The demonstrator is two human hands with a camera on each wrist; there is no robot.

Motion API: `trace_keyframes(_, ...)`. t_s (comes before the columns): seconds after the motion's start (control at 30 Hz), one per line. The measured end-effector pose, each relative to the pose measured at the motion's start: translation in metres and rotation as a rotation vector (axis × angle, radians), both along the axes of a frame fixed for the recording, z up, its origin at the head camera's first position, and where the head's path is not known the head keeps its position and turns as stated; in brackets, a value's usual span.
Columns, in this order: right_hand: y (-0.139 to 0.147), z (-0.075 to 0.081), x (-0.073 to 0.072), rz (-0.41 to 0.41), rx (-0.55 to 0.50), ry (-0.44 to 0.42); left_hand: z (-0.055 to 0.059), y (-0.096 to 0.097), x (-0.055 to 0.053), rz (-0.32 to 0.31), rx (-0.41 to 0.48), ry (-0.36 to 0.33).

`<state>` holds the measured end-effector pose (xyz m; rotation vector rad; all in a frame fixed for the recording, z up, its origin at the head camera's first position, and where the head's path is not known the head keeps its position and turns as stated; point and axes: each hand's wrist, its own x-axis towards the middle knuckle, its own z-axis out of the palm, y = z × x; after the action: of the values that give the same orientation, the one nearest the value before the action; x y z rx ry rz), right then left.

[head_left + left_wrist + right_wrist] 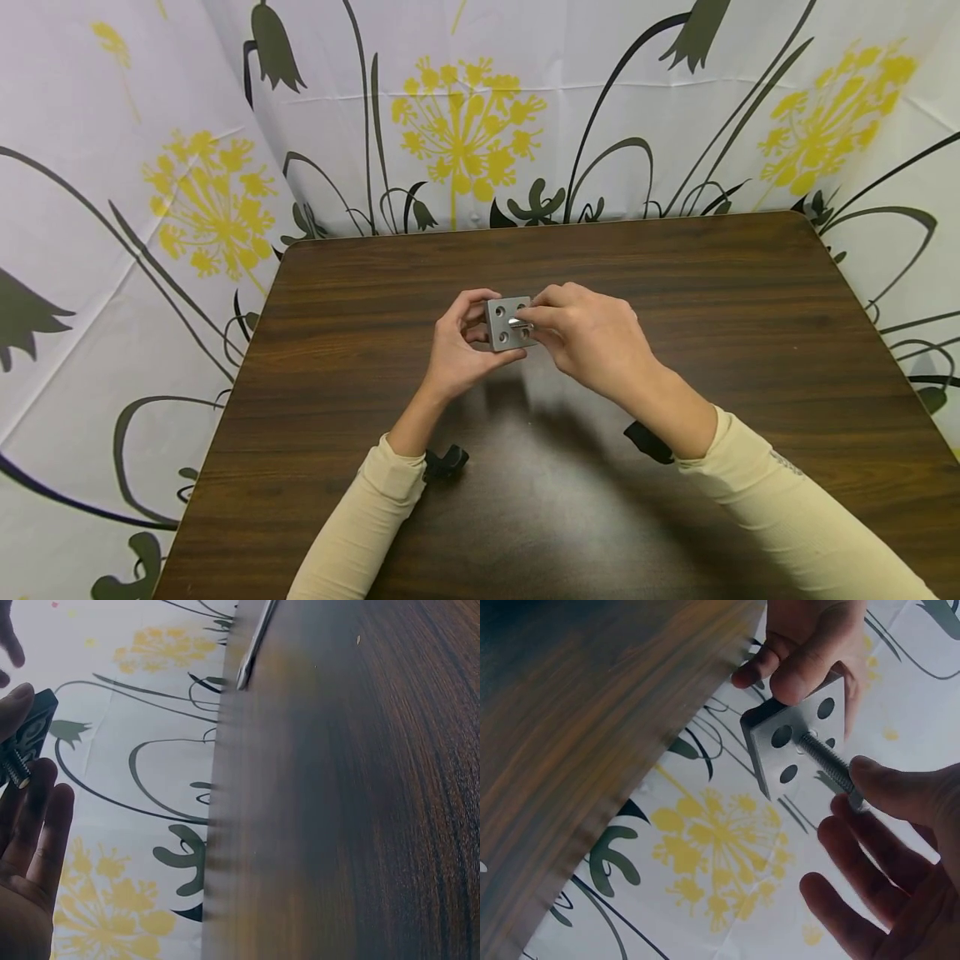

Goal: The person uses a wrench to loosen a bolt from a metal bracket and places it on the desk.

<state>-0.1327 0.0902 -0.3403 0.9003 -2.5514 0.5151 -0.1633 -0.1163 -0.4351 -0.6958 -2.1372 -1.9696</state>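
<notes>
My left hand (457, 354) holds a small grey metal plate (495, 326) by its edges, raised over the table. Several round holes go through the plate. A threaded bolt (829, 765) stands in its middle, sticking out toward my right hand (596, 337). Thumb and index finger of the right hand pinch the bolt's outer end, while the other fingers extend loosely in the right wrist view. In the left wrist view, a threaded end (16, 771) shows on the other side of the plate, near the left fingers.
Below the hands lies a dark wood-grain table (360, 333). A slim metal rod-like thing (255, 645) appears on it in the left wrist view. Behind stands a white curtain (330, 125) with yellow and grey flowers. Black wrist devices (447, 462) sit at both wrists.
</notes>
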Motion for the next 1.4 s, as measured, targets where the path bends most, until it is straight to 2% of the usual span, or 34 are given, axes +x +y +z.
trace_keyframes(0.23, 0.0, -0.001, 0.0, -0.08, -0.029, -0.015, 0.0, 0.001, 0.0, -0.017, 0.006, 0.009)
trace_keyframes(0.43, 0.0, -0.001, 0.0, 0.013, -0.046, 0.012, 0.001, 0.0, 0.0, -0.011, 0.011, 0.006)
trace_keyframes(0.67, 0.001, 0.0, 0.0, -0.075, -0.05, 0.01, 0.001, 0.001, 0.0, -0.019, 0.012, 0.01)
trace_keyframes(0.87, 0.004, 0.001, -0.001, 0.018, -0.035, 0.042, 0.0, 0.001, 0.0, -0.014, 0.012, -0.002)
trace_keyframes(0.97, 0.004, 0.001, -0.001, -0.008, -0.04, 0.044, 0.001, 0.002, 0.0, -0.01, 0.007, -0.01)
trace_keyframes(1.03, 0.004, 0.002, -0.001, -0.038, -0.036, 0.032, 0.003, 0.002, 0.001, -0.01, 0.001, -0.011)
trace_keyframes(1.1, 0.004, 0.002, -0.001, -0.041, -0.029, 0.022, 0.01, 0.003, 0.004, -0.012, -0.001, -0.011)
trace_keyframes(1.27, 0.005, 0.003, 0.0, 0.031, -0.028, 0.03, 0.026, 0.004, 0.012, -0.016, 0.0, -0.008)
trace_keyframes(1.4, 0.003, 0.003, 0.0, -0.044, -0.027, 0.019, 0.027, 0.003, 0.012, -0.014, -0.005, 0.001)
